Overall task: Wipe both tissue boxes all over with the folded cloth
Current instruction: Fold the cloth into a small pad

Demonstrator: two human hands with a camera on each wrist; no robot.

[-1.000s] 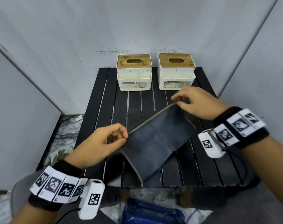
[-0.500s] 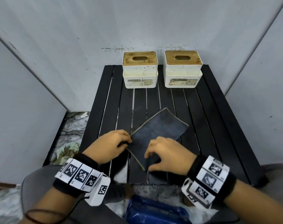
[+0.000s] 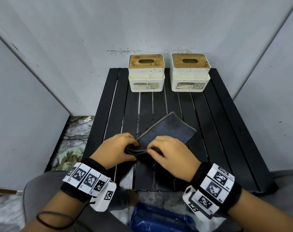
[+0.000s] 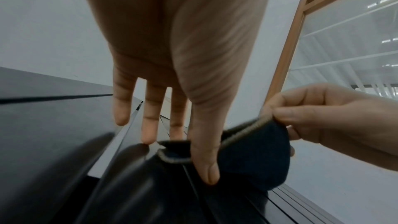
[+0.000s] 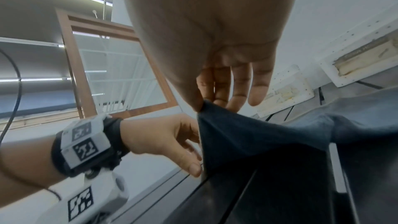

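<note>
A dark blue cloth (image 3: 169, 129) with a tan hem lies folded on the black slatted table (image 3: 226, 131), its near end lifted. My left hand (image 3: 119, 148) pinches the near left corner, thumb pressed on the hem (image 4: 172, 157). My right hand (image 3: 167, 153) pinches the near edge of the cloth (image 5: 247, 135) between thumb and forefinger, seen too in the left wrist view as the right hand (image 4: 312, 117). Two white speckled tissue boxes with wooden lids stand at the back: left box (image 3: 146, 72), right box (image 3: 190, 72).
Grey walls close in the table at the back and both sides. A marbled floor (image 3: 75, 131) shows left of the table. A blue object (image 3: 159, 220) lies below the table's near edge, between my arms.
The cloth was stretched between my hands, then laid down and folded. My right hand came from the far corner to the near edge, and both hands now pinch the near end together.
</note>
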